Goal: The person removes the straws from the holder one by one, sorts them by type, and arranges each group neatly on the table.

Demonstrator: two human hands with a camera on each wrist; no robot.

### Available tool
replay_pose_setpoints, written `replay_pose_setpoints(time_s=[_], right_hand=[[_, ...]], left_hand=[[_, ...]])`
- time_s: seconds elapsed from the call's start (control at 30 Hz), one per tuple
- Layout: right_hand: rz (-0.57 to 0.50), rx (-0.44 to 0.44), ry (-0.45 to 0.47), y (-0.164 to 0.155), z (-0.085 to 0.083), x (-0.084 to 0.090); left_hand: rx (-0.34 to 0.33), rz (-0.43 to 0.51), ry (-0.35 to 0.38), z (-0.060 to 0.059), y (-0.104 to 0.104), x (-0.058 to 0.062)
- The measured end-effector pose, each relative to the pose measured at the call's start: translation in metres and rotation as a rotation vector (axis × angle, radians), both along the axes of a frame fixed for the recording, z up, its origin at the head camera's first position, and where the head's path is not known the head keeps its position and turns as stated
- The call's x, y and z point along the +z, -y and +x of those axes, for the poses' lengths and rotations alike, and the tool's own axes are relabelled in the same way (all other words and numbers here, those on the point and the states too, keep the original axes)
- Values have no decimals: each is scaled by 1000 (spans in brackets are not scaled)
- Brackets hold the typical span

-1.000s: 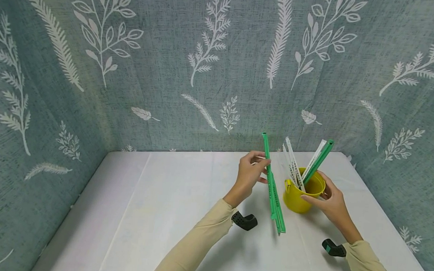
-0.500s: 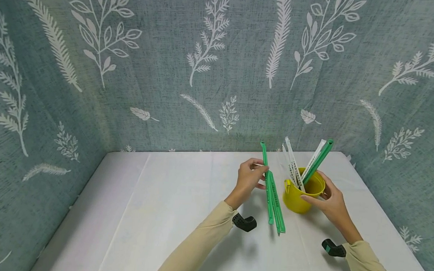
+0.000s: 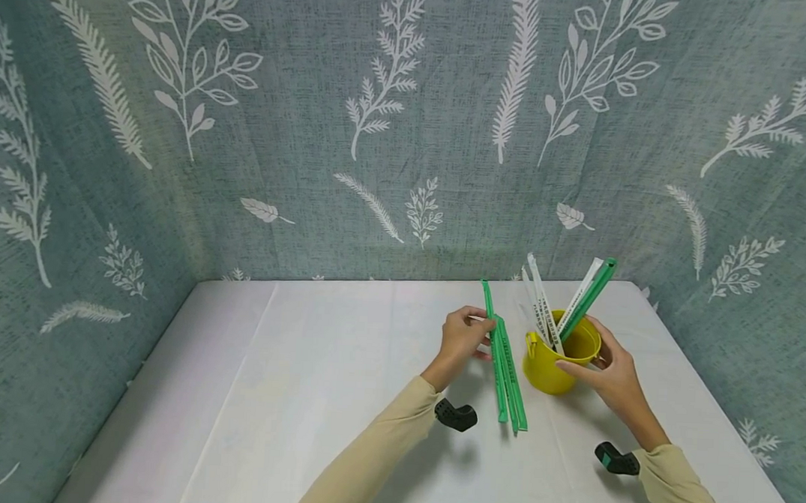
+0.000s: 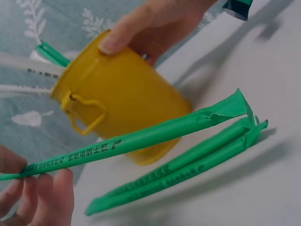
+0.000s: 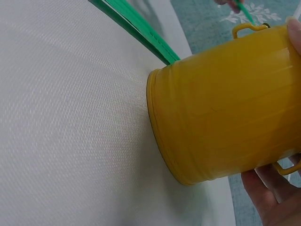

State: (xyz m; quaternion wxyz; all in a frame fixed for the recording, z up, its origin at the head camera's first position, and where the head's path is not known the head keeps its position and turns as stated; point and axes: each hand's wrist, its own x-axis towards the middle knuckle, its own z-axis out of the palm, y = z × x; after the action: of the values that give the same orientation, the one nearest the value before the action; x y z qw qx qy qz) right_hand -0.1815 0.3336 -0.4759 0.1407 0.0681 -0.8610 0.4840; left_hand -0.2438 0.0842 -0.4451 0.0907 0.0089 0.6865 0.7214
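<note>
My left hand [image 3: 463, 335] pinches one end of a green-wrapped straw [image 4: 141, 140] between thumb and fingers; its far end hangs free toward me. Just beyond it, two more green-wrapped straws [image 4: 178, 167] lie side by side on the white table. My right hand [image 3: 610, 373] grips the rim and side of a yellow bucket [image 3: 548, 372], which stands upright on the table. Several white-wrapped straws [image 3: 542, 306] and a green one [image 3: 588, 299] lean out of it. A small looped lug [image 4: 89, 115] shows on the bucket's side.
The white table [image 3: 288, 396] ends at a patterned grey-green cloth [image 3: 300, 127] hanging behind and at both sides. Black wrist devices [image 3: 455, 415] sit at both cuffs.
My left hand has come down a little toward the table, lowering the pinched straw beside the two lying ones. The right hand and the bucket stay in place.
</note>
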Motion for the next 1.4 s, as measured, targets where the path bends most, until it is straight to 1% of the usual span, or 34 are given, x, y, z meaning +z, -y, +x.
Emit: replay_pose_setpoints(time_s=[0.27, 0.5, 0.63, 0.83, 1.0, 1.2, 1.4], right_hand=[[9, -7, 2, -1, 1, 1], [-3, -17, 12, 3, 1, 2], [-4, -19, 18, 2, 0, 1], [4, 3, -12, 0, 0, -3], [-11, -5, 10, 3, 1, 1], [-23, -12, 21, 3, 1, 1], [-14, 0, 20, 2, 1, 1]], left_hand=[[16, -36, 26, -1, -7, -14], [42, -80, 50, -2, -11, -21], [59, -109, 50, -2, -14, -24], [81, -136, 56, -4, -18, -30], [88, -181, 43, -6, -20, -34], [99, -227, 19, -5, -21, -36], [122, -309, -19, -7, -23, -41]])
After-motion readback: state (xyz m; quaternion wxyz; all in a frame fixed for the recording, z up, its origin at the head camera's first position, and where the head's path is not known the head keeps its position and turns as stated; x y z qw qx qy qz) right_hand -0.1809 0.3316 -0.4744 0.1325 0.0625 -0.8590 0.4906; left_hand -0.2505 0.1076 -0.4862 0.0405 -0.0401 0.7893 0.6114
